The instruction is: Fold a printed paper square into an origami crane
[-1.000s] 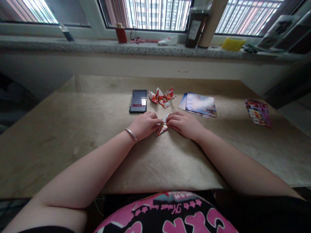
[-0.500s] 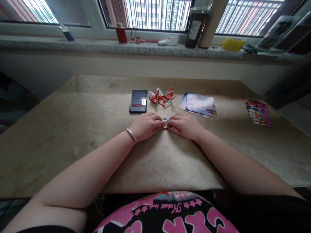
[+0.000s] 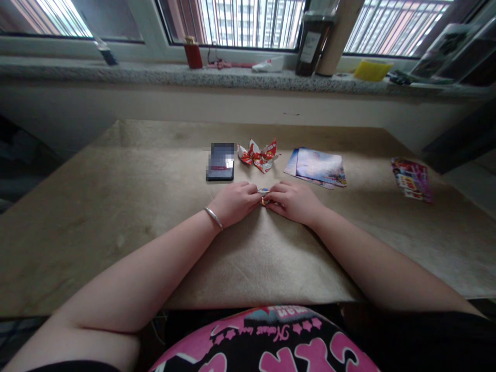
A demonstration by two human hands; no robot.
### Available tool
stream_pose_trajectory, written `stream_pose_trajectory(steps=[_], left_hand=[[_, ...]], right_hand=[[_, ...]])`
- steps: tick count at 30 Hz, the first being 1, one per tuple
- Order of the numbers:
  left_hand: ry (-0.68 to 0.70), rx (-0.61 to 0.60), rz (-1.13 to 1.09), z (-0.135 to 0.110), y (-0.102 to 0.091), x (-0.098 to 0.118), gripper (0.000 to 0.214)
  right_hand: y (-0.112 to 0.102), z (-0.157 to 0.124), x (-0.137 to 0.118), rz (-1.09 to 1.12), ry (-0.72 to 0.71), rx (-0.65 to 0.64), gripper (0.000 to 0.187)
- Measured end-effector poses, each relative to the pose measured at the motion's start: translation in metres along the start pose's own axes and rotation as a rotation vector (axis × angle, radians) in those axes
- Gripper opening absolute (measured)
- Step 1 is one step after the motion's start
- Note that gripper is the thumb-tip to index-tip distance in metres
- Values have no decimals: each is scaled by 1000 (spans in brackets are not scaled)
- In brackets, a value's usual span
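Between my fingertips is a small piece of printed paper, white with blue and orange marks, mostly covered by the fingers. My left hand, below a silver bangle, pinches its left side. From the right, my right hand grips the other side with bent fingers. Both hands rest low over the table, almost touching each other. Just beyond them lies a folded red and white paper shape with several pointed petals. A dark phone lies to its left, its screen partly pixelated.
Right of the folded shape is a small stack of blue-purple printed sheets. Colourful printed papers lie at the far right of the tan table. On the granite sill stand a red container, a dark jar and a yellow object.
My left hand has shifted slightly right and closer to my right hand. The paper between them shows a different shape, with less of its middle visible. Other things lie where they were.
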State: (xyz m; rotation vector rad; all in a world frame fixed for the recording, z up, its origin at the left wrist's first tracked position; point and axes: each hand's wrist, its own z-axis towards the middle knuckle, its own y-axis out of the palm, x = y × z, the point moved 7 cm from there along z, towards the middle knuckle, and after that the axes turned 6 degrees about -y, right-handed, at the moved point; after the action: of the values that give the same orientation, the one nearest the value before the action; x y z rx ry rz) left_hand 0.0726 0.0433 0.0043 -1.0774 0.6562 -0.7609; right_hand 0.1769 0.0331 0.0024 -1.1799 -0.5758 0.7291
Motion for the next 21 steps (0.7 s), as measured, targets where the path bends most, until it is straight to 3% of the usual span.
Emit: stream_pose_trajectory(steps=[13,21], left_hand=[[45,11,3,1,1,3,22],[-26,23,-53,1,5,-5,17]], right_hand=[[-1,2,-1,26,30,0,27],[1,3,-3,-17,71,-4,26]])
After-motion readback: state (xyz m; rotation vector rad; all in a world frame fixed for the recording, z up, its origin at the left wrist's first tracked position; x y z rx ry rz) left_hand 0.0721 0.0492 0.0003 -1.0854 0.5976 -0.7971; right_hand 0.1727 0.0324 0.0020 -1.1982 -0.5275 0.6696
